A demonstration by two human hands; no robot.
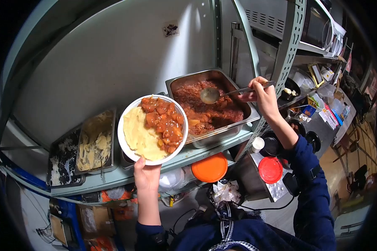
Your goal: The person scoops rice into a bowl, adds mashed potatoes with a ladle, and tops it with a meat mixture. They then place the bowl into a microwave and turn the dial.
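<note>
My left hand (147,178) grips the near rim of a white bowl (122,144). Pale mashed food (140,136) fills the bowl's left side, and chunky stew in reddish-brown sauce (165,123) covers the right. Closed around the handle of a metal ladle (210,95) is my right hand (262,95). The ladle's round head is over a deep steel pan (243,121) that holds dark red stew (201,113). The bowl is held in front of the pan's left side.
On the shelf (100,180) at left sit a pan with mash remains (95,142) and a dark tray with white scraps (65,161). Below are an orange lid (209,167) and a red lid (270,170). A perforated post (287,37) rises at right.
</note>
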